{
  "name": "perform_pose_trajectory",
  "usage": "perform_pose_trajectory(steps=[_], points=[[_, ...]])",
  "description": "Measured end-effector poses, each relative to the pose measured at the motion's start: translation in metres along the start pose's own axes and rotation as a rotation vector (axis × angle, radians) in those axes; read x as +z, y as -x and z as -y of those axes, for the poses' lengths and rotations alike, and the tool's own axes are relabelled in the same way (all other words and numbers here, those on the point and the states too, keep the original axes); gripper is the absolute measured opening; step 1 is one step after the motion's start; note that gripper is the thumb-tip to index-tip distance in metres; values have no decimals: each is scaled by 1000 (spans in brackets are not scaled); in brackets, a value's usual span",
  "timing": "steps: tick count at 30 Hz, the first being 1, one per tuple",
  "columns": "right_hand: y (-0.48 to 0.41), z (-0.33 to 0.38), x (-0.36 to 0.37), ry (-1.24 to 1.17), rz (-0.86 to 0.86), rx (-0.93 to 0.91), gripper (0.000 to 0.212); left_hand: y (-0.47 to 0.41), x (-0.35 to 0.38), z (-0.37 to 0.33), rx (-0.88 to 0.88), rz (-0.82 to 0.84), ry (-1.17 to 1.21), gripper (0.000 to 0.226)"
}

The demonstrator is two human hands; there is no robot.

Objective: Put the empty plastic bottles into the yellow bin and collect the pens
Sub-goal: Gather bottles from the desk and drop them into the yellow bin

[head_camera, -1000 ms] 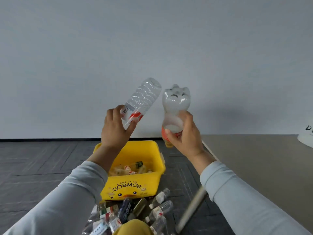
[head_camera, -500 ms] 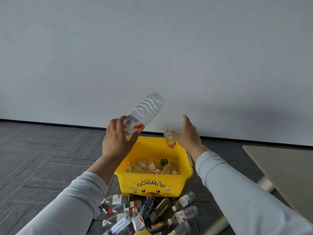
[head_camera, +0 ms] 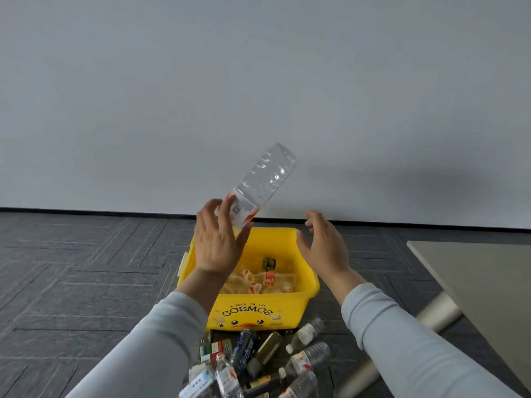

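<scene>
Bottle-sorting, partly done. Left hand (head_camera: 218, 242): fingers stretching nearly straight, tips touching the label end of one clear bottle (head_camera: 265, 178), which is tilting up and away above the fingertips; no closed grip is showing. Right hand (head_camera: 324, 248): hovering beside the left, fingers loosely spread, holding nothing. Bin (head_camera: 290, 303): sitting on the floor (head_camera: 86, 282) directly beneath both hands, with several binned bottles (head_camera: 267, 278) lying in its bottom. Pile (head_camera: 258, 360): many more bottles lying on the floor, nearer the person than the hands, waiting to go in. Pens: none showing anywhere, so collecting them appears not yet begun. Surface (head_camera: 474, 277): standing off to the right of the right hand. Judging by the pile, most of the job is remaining.
</scene>
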State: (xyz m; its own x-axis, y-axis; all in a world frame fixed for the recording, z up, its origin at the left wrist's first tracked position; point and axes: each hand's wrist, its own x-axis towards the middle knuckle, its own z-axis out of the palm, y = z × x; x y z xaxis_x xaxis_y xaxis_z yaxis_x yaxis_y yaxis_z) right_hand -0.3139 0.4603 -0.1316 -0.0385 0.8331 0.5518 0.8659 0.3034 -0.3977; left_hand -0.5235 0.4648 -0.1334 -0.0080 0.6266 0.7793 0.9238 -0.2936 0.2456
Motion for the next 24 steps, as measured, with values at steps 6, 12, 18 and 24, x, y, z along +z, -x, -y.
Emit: perform_pose_trajectory(steps=[6, 12, 18, 24], points=[[0, -16, -6, 66, 109, 47, 44, -29, 48, -11, -208, 753, -348, 89], [26, -20, -11, 110, 222, 93, 45, 15, 23, -15, -89, 623, -237, 76], [77, -10, -2, 113, 343, 59, 43, 64, -16, -10, -67, 559, -181, 55], [140, -16, 5, 67, 399, 101, 41, 122, -26, -26, -64, 573, -73, 42]])
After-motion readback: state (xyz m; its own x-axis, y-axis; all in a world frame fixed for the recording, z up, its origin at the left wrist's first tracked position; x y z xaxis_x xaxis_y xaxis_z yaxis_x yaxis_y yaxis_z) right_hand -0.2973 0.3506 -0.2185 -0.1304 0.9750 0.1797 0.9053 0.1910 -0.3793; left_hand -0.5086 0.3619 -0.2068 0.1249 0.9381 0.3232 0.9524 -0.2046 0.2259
